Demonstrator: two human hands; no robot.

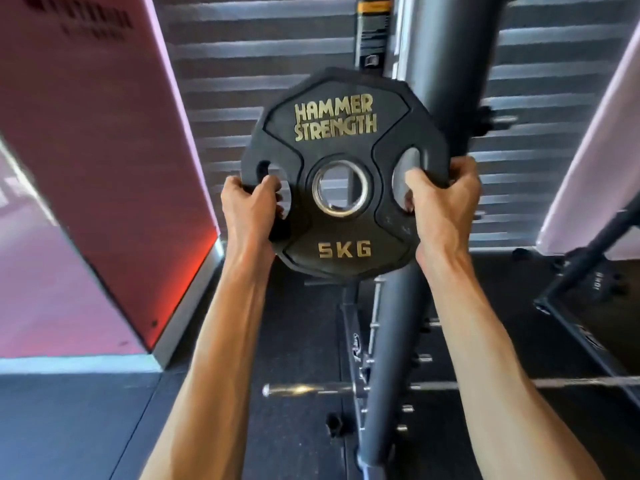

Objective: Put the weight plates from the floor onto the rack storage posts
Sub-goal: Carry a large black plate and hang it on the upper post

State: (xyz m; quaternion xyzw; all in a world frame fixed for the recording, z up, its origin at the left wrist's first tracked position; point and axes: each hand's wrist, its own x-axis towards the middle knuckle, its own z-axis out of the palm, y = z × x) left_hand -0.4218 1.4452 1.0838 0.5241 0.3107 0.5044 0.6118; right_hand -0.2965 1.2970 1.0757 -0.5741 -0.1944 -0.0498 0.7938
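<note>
Both our forearms reach forward and up, and our hands hold the 5 kg weight plate (341,133) upright in the air, in front of the dark rack upright (398,341) and well above the floor (69,427). Our left hand (251,206) curls its fingers through the left grip slot. Our right hand (440,202) wraps the rim at the right slot, with the thumb on the face. A chrome storage post (304,389) sticks out low on the rack (it looks free). We think it is best to lower the plate, turn its steel centre ring (337,211) toward the post tip, hold it square, and slide it fully on before letting go.
</note>
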